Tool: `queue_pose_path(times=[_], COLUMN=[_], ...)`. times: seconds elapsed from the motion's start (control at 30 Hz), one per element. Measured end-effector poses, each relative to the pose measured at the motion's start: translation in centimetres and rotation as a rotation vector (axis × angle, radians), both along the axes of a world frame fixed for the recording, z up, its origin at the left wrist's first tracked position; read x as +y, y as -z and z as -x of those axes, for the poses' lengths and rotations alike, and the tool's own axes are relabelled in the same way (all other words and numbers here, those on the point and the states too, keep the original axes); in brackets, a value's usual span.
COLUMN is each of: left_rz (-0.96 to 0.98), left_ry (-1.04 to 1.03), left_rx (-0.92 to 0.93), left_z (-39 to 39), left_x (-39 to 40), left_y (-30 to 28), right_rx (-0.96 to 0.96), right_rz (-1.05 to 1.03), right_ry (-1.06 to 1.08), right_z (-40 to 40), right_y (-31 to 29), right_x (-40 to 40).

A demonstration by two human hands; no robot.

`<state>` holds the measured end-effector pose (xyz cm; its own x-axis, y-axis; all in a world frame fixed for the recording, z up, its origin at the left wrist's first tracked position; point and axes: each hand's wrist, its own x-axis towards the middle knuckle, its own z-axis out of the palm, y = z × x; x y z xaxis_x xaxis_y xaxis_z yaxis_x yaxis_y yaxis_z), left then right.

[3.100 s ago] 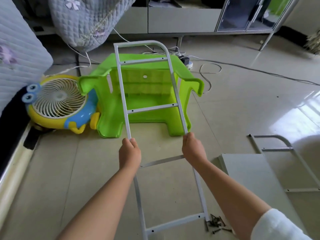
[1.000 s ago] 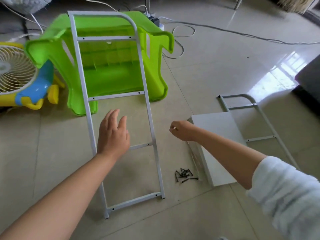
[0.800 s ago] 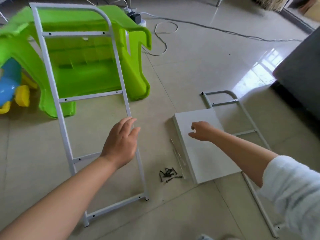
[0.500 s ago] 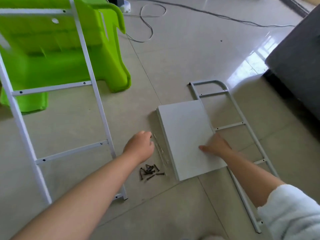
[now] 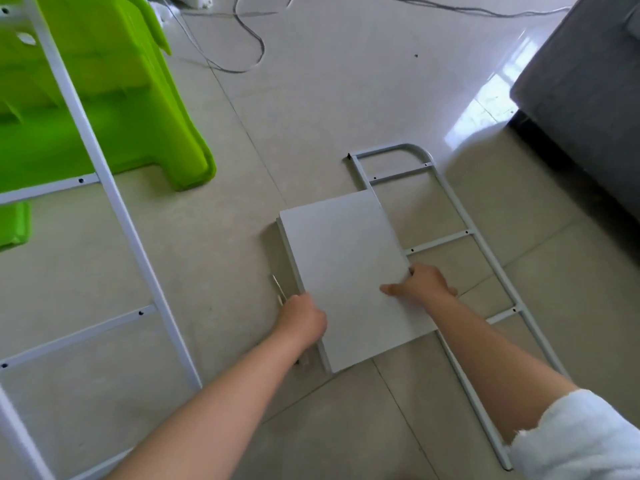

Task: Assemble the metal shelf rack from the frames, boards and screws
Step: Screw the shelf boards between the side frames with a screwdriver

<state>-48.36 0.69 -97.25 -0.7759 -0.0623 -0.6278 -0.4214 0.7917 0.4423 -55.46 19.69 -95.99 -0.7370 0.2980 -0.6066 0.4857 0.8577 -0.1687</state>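
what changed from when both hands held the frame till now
Both hands let go of the white frame, now propped against the green stool. The left hand and right hand moved right to the top grey board and grip its side edges. The second frame stayed flat on the floor under the boards.

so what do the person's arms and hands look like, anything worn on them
Both hands are bare: no gloves, rings or watch show on the left hand or the right hand. The left forearm is uncovered to the frame edge. The right arm has a white, fuzzy-looking sleeve pushed up, its cuff edge ragged.
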Motion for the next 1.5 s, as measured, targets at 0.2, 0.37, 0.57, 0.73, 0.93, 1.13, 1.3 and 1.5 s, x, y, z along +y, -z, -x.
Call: queue_pose_path(times=[0.2,0.37,0.57,0.73,0.93,1.13,1.3,1.5], left_rz=[-0.032,-0.122,-0.588,-0.936,-0.939,-0.215,0.472,0.75], left_ry=[-0.104,-0.408,-0.954,-0.976,-0.728,-0.456,0.026,0.261], left_rx=[0.012,0.138,0.283,0.314,0.405,0.563,0.719,0.306], left_z=[1.2,2.9,3.1,1.4,0.2,-1.2,-6.7,-9.7], left_x=[-0.6,-3.2,-9.7,-14.5,-16.1,-17.6,-18.9,-21.0], left_y=[-0.8,-4.3,-6.8,-9.0,-10.9,-9.7,-5.8,-4.5], right_rx=[0.267,0.436,0.301,0.119,0.399,0.491,0.582,0.646], right_rz=[0.354,0.604,0.949,1.032,1.137,1.147,1.093,0.748], right_ry=[0.09,0.091,0.146,0.048,-0.054,-0.122,-0.147,-0.406], right_z=[1.2,1.4,0.9,1.5,4.0,1.8,1.5,0.4], right_y=[-3.5,-5.7,-6.7,-9.9,-15.5,-17.3,-19.5,-20.3], right_x=[-0.7,-2.4,-3.4,-8.1,-14.6,-14.9,-15.8,-17.7])
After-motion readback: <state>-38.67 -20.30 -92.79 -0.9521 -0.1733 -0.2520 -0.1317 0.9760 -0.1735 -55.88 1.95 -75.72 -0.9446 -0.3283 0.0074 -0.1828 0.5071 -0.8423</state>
